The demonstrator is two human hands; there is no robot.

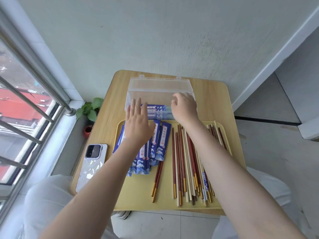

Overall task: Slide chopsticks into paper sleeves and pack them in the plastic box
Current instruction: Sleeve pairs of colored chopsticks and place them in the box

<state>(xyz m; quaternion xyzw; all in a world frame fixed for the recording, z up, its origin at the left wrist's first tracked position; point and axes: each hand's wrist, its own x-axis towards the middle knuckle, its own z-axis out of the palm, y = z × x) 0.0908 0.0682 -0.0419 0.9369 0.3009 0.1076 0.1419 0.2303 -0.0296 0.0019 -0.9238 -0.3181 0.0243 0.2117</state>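
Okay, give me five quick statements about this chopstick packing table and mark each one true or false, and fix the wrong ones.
1. The plastic box stands open with its lid tipped back. True.
2. Sleeved chopsticks already lie inside the box. True.
3. The left hand grips a pair of chopsticks. False: its fingers are straight and spread, holding nothing, over the near left edge of the box.
4. The loose chopsticks lie on the bare floor. False: they lie on the yellow tray, to the right of the pile of blue paper sleeves.
5. A phone lies on the table to the left of the tray. True.
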